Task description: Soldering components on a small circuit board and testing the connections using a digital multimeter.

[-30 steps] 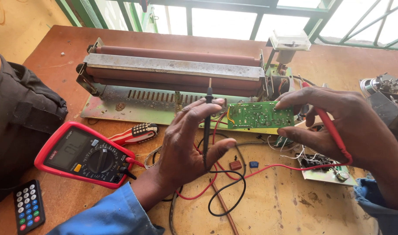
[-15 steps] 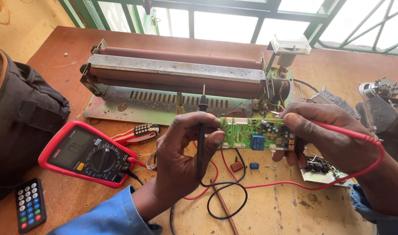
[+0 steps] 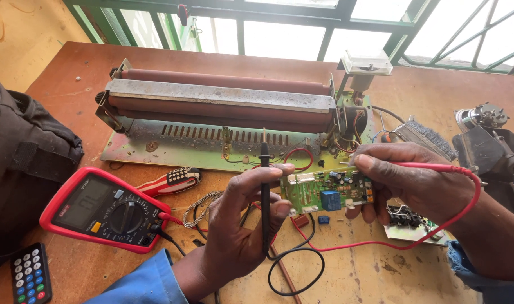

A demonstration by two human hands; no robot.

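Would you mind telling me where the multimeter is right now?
In the head view the red multimeter lies on the table's left side, between the dark bag and the left hand.

one view only, from a camera worn on the person's head, looking steeply down and forward over a scuffed brown wooden table (image 3: pixel 60 79). it sits close: the left hand (image 3: pixel 240 225) and right hand (image 3: pixel 409 183) fill the near middle, forearms cut off by the bottom edge. the far edge of the frame reaches a green-framed barred window (image 3: pixel 302 22), overexposed, so what lies outside cannot be made out. the left edge crops a black fabric bag (image 3: pixel 26 163); the right edge crops a dark metal device (image 3: pixel 493 152). a long roller machine of rusty red cylinders and grey metal (image 3: pixel 223 107) spans the middle distance, slightly tilted, perhaps from the head's lean.
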